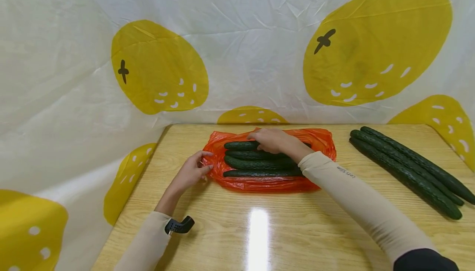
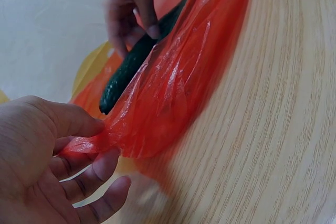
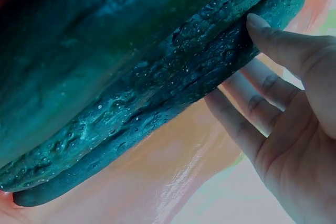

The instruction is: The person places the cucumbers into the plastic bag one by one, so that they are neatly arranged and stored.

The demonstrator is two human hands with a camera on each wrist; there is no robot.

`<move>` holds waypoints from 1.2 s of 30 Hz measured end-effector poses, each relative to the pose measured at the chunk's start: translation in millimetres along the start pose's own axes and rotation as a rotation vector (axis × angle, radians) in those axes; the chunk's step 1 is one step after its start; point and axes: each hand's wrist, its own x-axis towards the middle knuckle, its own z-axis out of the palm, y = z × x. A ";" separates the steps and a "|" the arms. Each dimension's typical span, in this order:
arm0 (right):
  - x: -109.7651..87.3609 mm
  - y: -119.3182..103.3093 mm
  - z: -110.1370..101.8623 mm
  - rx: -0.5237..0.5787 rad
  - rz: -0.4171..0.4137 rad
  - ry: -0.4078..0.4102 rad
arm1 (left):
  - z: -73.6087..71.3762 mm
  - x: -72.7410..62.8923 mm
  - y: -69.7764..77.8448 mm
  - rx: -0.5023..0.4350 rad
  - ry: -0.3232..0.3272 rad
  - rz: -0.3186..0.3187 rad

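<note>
Several dark green cucumbers [image 1: 256, 164] lie side by side on a crumpled red plastic bag [image 1: 259, 186] in the head view. My left hand [image 1: 191, 172] is at the bag's left end; in the left wrist view its thumb and finger pinch the bag's edge. Reaching across from the right, my right hand [image 1: 274, 140] holds the farthest cucumber [image 1: 237, 146]. The right wrist view shows that hand's thumb [image 3: 273, 38] on top of this cucumber and the fingers along its far side. My right forearm hides the right ends of the cucumbers.
Three long cucumbers [image 1: 404, 168] lie together at a slant on the right of the wooden table [image 1: 222, 229]. A white cloth [image 1: 256, 64] with yellow fruit prints hangs behind the table and down its left side.
</note>
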 end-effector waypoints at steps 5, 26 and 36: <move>-4.3 2.2 0.6 -0.005 0.019 0.004 | 2.2 9.8 -21.1 0.004 0.016 0.004; -82.7 18.0 -21.0 0.073 -0.202 0.082 | 0.3 9.9 -19.3 -0.017 0.020 0.012; -134.5 34.3 -12.1 0.068 -0.176 0.209 | 0.7 9.6 -18.8 -0.002 0.022 0.010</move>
